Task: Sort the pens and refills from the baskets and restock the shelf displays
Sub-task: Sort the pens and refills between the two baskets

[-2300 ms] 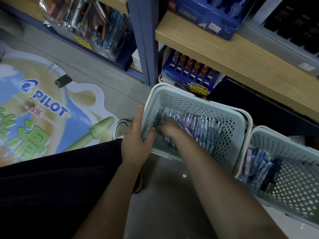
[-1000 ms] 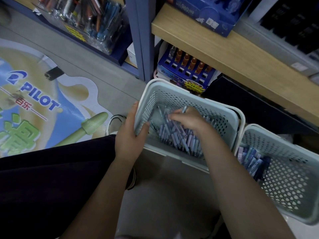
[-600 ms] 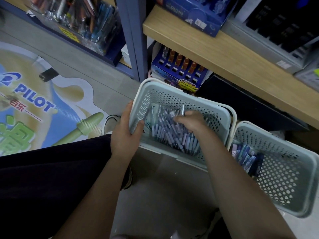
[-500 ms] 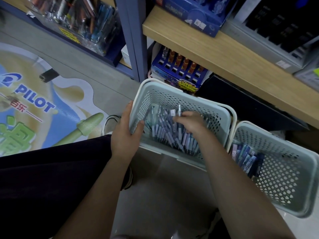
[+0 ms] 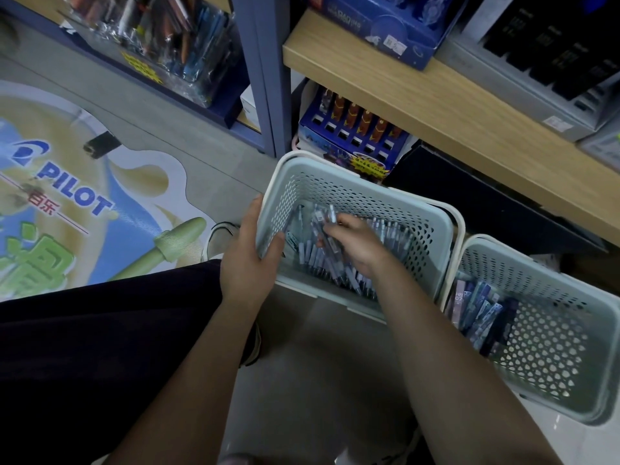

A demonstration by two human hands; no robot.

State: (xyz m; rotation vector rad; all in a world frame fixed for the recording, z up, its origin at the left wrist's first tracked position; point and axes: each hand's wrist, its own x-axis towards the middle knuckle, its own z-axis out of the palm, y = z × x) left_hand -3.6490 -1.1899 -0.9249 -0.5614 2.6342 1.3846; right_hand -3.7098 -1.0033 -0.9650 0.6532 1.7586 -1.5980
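Inside the left basket [image 5: 362, 186], the right hand [image 5: 357, 245] pinches a few pens [image 5: 323, 219] above the loose pile, while the left hand [image 5: 250, 260] grips the basket's near corner. A loose pinch could spill pens back. How many it holds is unclear; the forearm hides some, and the right basket [image 5: 570, 273] is cropped.
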